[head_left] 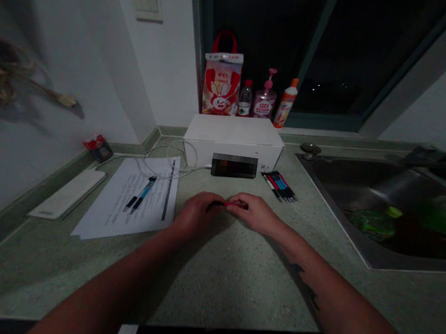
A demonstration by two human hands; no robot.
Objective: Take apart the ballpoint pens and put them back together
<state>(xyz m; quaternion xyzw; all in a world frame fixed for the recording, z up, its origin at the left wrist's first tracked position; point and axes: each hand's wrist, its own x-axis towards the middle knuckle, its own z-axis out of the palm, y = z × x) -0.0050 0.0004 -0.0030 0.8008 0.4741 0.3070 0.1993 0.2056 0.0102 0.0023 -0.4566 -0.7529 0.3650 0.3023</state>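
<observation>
Both my hands meet over the middle of the counter, gripping one slim black-and-red pen [228, 204] that lies level between them. My left hand [198, 211] closes on its dark left end. The fingers of my right hand [253, 212] are wrapped round its right part, where a dark tip shows. To the right of my hands is a row of pens [280, 186] in black, red, blue and white. Two more pens [140, 194], dark and blue, rest on printed sheets of paper [113, 204] to the left.
Behind my hands, a black device with a blurred screen [234, 167] leans at a white box [233, 131], with a white cable [195, 170] running left. A long white box [69, 193] borders the papers. At right is a metal sink [346, 227]. Bottles [264, 101] stand behind.
</observation>
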